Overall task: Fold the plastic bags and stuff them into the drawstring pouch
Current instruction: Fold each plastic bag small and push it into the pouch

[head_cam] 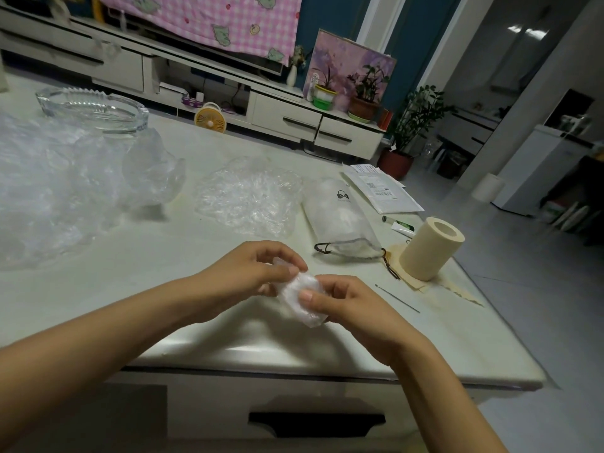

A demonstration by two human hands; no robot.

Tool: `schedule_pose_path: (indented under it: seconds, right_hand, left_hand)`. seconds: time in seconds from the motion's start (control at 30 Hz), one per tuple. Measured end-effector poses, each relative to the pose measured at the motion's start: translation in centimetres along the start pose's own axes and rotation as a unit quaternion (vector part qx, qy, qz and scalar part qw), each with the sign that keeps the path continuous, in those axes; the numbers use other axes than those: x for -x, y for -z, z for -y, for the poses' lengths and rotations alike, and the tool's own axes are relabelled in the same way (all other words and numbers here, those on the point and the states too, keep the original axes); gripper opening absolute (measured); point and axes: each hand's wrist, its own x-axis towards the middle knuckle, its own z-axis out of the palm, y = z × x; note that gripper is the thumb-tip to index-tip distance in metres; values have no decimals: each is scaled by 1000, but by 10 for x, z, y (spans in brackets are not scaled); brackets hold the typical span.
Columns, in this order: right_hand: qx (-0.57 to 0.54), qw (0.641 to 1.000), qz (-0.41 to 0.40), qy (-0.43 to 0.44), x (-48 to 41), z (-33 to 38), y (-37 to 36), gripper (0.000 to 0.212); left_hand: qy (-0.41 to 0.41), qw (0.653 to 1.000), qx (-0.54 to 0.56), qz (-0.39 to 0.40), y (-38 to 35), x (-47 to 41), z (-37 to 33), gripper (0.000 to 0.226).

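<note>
Both hands work above the near edge of the table (157, 256). Left hand (258, 273) and right hand (346, 308) each pinch a small folded plastic bag (299, 300), fingers curled round it, the bag held clear of the surface. Beyond the right hand the drawstring pouch (340, 220) lies flat, mouth toward the person. A paper roll (431, 250) stands upright just right of it. A loose bag (248, 197) lies left of the pouch. A heap of bags (49, 191) occupies the far left, a glass dish (94, 109) behind it.

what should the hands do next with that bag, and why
Probably carry the bag over to the pouch: the left hand and right hand pinch it as a small folded wad, and the pouch lies just past them, mouth toward the person.
</note>
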Motion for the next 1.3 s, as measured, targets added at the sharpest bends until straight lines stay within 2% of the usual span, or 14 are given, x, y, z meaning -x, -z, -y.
schedule_pose_path:
  seconds: [0.13,0.27,0.4,0.53,0.7,0.8,0.93,1.03,1.17,1.3]
  right_hand:
    - [-11,998,-22,50,1,-4,1,15]
    - [-25,993,-95,57,-1,-10,-1,19]
    - [-64,985,-150,63,-5,-12,-5,21]
    - [-125,976,-175,25,-7,-10,-6,19]
    - [-220,957,-187,-15,-8,-6,4,26]
    - [-251,952,-172,-20,-7,-4,7,28]
    - [-233,958,-165,-18,-4,-3,11,22]
    - [-196,949,-247,-24,-6,-6,15,14]
    - [-170,933,-315,-28,-6,-9,16,5]
    - [-164,916,-365,-18,-7,-9,32,17]
  left_hand:
    - [35,995,91,-17,-8,-3,8,15]
    - [26,997,62,-35,-22,-9,15,36]
    - [2,1000,5,5,-33,-12,14,34]
    - [-25,996,-82,20,-38,-19,18,45]
    - [-55,993,-87,49,-37,-34,16,15]
    - [-73,992,-94,30,-37,-39,20,6]
    - [-63,995,-78,-2,-44,-49,24,14]
    - [-40,998,-42,-2,-52,-55,28,23]
    - [-18,1000,-25,-7,-65,-62,31,16]
    - [-23,999,-19,-22,-67,-72,35,18]
